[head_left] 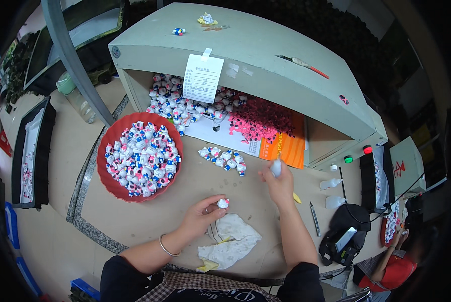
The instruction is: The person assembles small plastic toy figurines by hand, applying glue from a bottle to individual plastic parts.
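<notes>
Beige tabletop [195, 182] in a workroom; dark, curved fisheye rim swallows the outer background. A grey-green shelf box [235, 35] stands along the far side.

Left hand [198, 213]: thumb and fingers pinch a small, round white figurine with a pink patch [223, 203], held above the table; its underside is covered by the fingers. Right hand [280, 182]: fingers curled around a small, pale plastic bottle [276, 168], narrow tip upward; lower part hidden in the grip.

Just beside the left hand: a crumpled, stained white cloth [235, 239]. Beyond the hands, a loose cluster of white-and-blue figurines [225, 160]. To the left, a red scalloped plastic bowl [114, 188], heaped with similar figurines. Under the shelf, a heap of pink and dark red pieces [266, 118], individual shapes hard to separate, partly covers an orange printed sheet [291, 148].

Writing: a white paper slip [203, 80] taped to the shelf front bears printed lines and handwriting. The orange sheet has large lettering, partly covered. Apron lettering is cut off below. At far right, a co-worker in red [399, 269], blurred near the rim.
</notes>
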A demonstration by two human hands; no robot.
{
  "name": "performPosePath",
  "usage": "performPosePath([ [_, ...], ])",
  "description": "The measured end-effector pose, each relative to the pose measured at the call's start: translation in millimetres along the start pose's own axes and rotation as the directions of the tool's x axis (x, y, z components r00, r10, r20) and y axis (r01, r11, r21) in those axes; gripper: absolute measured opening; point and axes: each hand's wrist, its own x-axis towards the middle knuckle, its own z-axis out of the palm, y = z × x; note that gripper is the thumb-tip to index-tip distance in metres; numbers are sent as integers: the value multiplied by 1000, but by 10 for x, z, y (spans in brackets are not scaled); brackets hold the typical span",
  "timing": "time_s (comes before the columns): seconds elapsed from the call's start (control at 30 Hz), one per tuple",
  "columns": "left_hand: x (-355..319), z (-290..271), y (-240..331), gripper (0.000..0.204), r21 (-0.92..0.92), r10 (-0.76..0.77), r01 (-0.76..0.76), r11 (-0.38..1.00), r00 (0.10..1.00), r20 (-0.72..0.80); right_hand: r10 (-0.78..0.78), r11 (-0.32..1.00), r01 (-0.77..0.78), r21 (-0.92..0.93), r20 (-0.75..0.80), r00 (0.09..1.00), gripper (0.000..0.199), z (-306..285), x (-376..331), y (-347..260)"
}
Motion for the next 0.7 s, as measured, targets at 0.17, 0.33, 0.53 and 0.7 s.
performPosePath([
  [0.17,-6,16,-1,37,-26,5,-5,1000,1000,-15,-387,704,316,-636,29,922,18,329,624,24],
  [0.33,4,50,3,37,-47,21,-21,999,1000,-5,-251,562,265,-784,144,957,22,389,800,12],
  [0.53,-19,-39,-2,37,-100,21,-15,995,999,51,37,951,17,-308,169,985,15,252,118,-259],
  [0.7,-30,90,77,36,-231,32,3,973,988,150,-26,991,57,-120,247,969,10,158,-717,23],
])
